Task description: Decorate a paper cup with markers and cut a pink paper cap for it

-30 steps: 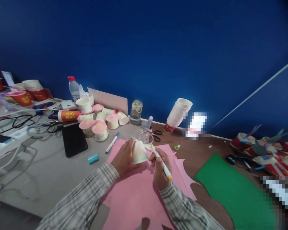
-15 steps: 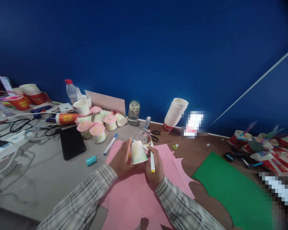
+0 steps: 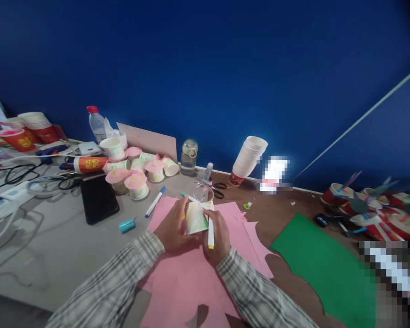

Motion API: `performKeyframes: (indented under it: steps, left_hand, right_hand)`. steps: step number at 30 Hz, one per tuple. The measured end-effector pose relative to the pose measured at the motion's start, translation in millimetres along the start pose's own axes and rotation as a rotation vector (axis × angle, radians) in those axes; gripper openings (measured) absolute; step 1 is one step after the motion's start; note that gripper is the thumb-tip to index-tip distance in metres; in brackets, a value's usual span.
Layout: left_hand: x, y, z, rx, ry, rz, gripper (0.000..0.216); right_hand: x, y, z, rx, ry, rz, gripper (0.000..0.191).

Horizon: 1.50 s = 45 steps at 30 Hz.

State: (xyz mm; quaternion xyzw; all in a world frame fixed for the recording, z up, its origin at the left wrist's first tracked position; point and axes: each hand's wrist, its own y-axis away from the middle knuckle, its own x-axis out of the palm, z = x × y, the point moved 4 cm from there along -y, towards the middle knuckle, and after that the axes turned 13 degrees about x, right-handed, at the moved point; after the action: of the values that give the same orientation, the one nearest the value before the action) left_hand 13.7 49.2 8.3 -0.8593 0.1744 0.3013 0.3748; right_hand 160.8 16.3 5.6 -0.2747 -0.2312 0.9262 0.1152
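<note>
Evidently, the decorated cup is gripped, wide end down, by the fingers of the left hand above pink paper, seemingly so its drawn side is steadied, while the white marker is clasped alongside by the right hand's fingers.

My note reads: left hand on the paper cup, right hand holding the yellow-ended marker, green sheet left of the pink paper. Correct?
Not quite: the head view shows the green sheet right of the pink paper. The left hand is on the paper cup, and the right hand holds the yellow-ended marker.
</note>
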Motion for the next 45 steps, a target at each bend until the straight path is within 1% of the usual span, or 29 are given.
performKeyframes:
  steps: [2, 4, 8, 10, 13, 17, 21, 27, 31, 34, 38, 41, 45]
  left_hand:
    - [-2, -1, -1, -0.001, -0.047, -0.045, 0.105]
    - [-3, -1, 0, -0.003, -0.096, -0.075, 0.1]
    - [-2, -2, 3, 0.003, -0.146, -0.071, 0.096]
    - [-1, -3, 4, 0.021, -0.155, -0.068, 0.095]
    - [-1, -3, 2, 0.07, -0.167, -0.071, 0.096]
    - [-2, -2, 1, 0.141, -0.201, -0.049, 0.099]
    - [0, 2, 7, 0.123, -0.235, -0.039, 0.106]
    - [1, 5, 12, 0.057, -0.242, -0.004, 0.117]
    - [-1, 3, 10, 0.097, -0.209, -0.002, 0.123]
    - [0, 2, 10, 0.124, -0.231, -0.006, 0.123]
    - [1, 3, 14, 0.122, -0.266, -0.033, 0.119]
    - [1, 5, 15, 0.136, -0.269, -0.042, 0.117]
    - [2, 5, 16, 0.109, -0.253, -0.023, 0.117]
  right_hand:
    - [-1, -1, 1, 0.003, -0.025, 0.004, 0.047]
    - [-4, -1, 1, 0.022, -0.082, -0.033, 0.047]
    - [-11, -1, -1, 0.124, -0.223, -0.118, 0.033]
    - [-12, 0, -2, 0.163, -0.301, -0.102, 0.029]
    - [-12, 1, 2, 0.14, -0.369, -0.034, 0.029]
    - [-14, -1, 9, 0.059, -0.387, 0.013, 0.039]
    - [-16, -4, 13, 0.015, -0.408, 0.001, 0.041]
    - [-15, -5, 12, 0.097, -0.426, -0.026, 0.039]
    - [-16, -6, 13, 0.088, -0.411, -0.018, 0.034]
    - [-16, -4, 13, 0.087, -0.404, -0.028, 0.03]
    - [-14, 0, 8, 0.124, -0.397, -0.022, 0.019]
    - [-12, 1, 4, 0.144, -0.389, -0.04, 0.018]
    - [-11, 1, 0, 0.185, -0.387, -0.066, 0.017]
